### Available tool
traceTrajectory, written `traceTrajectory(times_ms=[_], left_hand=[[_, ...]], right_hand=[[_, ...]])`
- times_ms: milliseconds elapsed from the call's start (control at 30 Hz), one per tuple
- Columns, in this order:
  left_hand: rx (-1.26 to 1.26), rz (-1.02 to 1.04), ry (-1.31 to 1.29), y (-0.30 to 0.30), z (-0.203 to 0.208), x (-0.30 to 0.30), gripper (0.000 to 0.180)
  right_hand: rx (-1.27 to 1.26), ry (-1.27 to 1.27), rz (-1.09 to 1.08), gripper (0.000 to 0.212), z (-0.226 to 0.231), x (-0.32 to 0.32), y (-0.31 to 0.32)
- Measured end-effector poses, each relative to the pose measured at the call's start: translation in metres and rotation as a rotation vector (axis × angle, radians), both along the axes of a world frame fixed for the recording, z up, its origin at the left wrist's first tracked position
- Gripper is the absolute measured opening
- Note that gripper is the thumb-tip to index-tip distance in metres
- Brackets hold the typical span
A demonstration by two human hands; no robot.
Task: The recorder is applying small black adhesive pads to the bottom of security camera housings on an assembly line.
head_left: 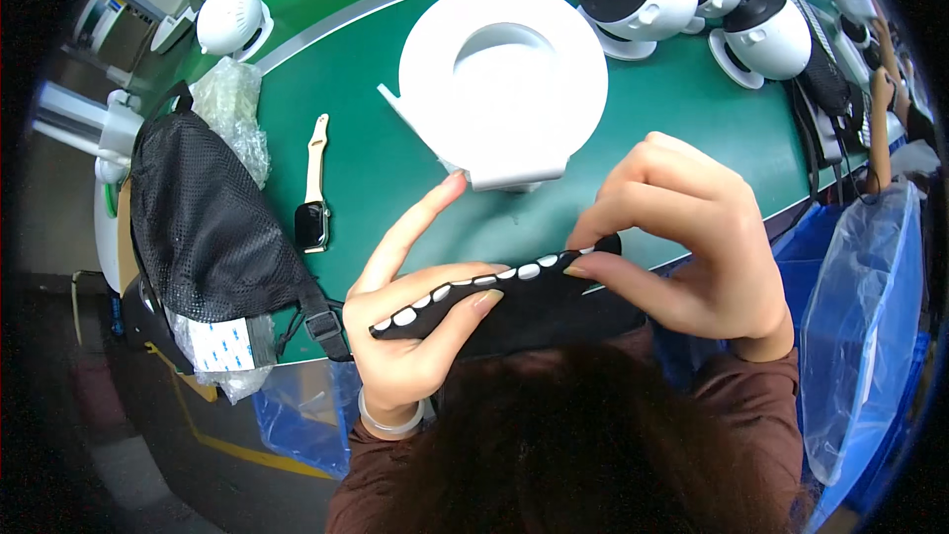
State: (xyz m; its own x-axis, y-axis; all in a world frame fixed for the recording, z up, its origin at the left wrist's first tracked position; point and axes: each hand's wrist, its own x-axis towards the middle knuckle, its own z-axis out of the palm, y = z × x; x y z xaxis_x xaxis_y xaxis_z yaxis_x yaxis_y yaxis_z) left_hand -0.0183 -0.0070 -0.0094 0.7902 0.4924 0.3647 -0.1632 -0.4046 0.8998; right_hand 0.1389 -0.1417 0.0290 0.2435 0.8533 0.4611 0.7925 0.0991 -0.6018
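Black flat sheet (539,318) edged with white oval pads (529,271) slants upward to the right, gripped between the bare left hand (400,341), pinching left of middle, and the bare right hand (697,237), pinching near its right end.

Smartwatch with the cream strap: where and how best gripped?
The smartwatch is probably best pinched by the side edges of its case, from above and the right: it lies face up, the black mesh bag close on its left.
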Motion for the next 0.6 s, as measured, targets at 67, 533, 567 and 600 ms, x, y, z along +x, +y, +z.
traceTrajectory(times_ms=[67,533,567,600], left_hand=[[0.008,0.004,-0.002,-0.002,-0.001,0.002,0.022],[0.142,0.052,0.056,-0.007,-0.008,0.017,0.017],[0.196,0.028,0.047,-0.009,-0.008,0.018,0.017],[0.183,0.056,0.053,-0.012,-0.006,0.019,0.017]], right_hand=[[-0.031,-0.044,-0.023,0.018,0.0,-0.002,-0.003],[0.118,-0.056,-0.074,0.013,0.011,-0.031,-0.007],[0.126,-0.047,-0.12,0.013,0.013,-0.028,-0.003],[0.076,-0.013,-0.135,0.011,0.012,-0.02,0.005]])
